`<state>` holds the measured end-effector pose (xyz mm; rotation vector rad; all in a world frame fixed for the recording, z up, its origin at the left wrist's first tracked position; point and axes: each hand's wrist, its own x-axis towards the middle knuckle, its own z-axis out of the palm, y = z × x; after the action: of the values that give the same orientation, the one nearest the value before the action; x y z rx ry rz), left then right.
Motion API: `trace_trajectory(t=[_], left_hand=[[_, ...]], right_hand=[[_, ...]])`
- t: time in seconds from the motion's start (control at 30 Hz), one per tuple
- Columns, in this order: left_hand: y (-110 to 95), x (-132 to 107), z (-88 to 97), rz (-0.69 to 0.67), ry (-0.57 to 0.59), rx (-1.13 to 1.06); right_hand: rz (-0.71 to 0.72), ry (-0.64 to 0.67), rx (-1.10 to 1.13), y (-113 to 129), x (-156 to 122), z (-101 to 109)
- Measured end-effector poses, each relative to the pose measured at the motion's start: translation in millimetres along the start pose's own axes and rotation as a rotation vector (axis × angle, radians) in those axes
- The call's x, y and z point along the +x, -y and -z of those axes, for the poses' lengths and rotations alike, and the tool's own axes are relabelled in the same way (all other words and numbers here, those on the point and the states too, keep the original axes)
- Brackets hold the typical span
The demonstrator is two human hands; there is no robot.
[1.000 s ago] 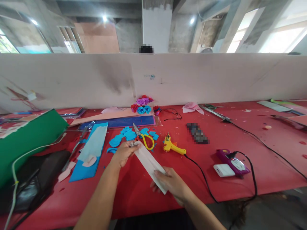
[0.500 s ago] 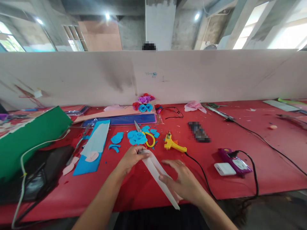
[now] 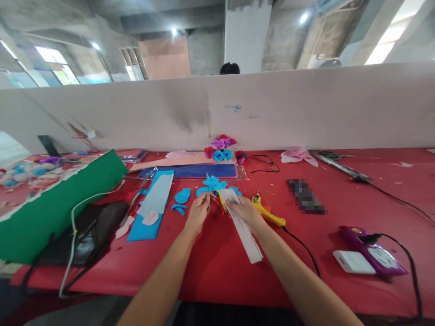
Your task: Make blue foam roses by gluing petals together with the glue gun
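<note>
The right hand (image 3: pixel 244 212) pinches one folded white strip (image 3: pixel 247 244) near its far end, above the table; the left hand's (image 3: pixel 199 212) fingertips close together, their hold unclear. Behind them, partly hidden, lies one pair of yellow-handled scissors (image 3: pixel 222 202); right, one yellow glue gun (image 3: pixel 272 217). Farther back sit two blue roses (image 3: pixel 222 155), a red tabletop (image 3: pixel 210 276), a pale partition (image 3: pixel 142 108) and one concrete column (image 3: pixel 247 38).

Pretty raw concrete space, tbh: bare grey wall (image 3: pixel 205 52), pale square pillar (image 3: pixel 246 40) mid-view, ceiling lights (image 3: pixel 174 31) glowing white. Windows (image 3: pixel 52 59) super bright left and right. Long off-white partition (image 3: pixel 306 108) with a dark smudge (image 3: pixel 183 108) behind the red-covered bench (image 3: pixel 210 271).
</note>
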<state>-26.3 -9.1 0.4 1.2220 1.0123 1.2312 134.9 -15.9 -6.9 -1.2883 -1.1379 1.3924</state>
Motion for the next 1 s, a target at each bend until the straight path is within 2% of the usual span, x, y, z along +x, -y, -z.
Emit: trace_trajectory(t=[0.1, 0.23, 0.47, 0.63, 0.77, 1.0], left_hand=[[-4, 0, 1.7, 0.023, 0.058, -0.025], [0, -1, -1.6, 0.137, 0.153, -0.122], [0, -3, -6.8, 0.244, 0.166, -0.222], [-3, -4, -7.2, 0.245, 0.113, -0.259], [-2, -5, -5.8, 0.236, 0.15, -0.218], [-1, -6, -4.3, 0.202, 0.213, -0.102]], right_hand=[[-0.034, 0.008, 0.065, 4, 0, -2], [-0.112, 0.099, 0.196, 5, -8, -5], [-0.107, 0.179, 0.207, 7, -10, -6], [-0.155, 0.223, 0.206, 12, -14, -5], [-0.151, 0.267, 0.166, 14, -17, -5], [-0.124, 0.266, 0.103, 14, -16, -4]])
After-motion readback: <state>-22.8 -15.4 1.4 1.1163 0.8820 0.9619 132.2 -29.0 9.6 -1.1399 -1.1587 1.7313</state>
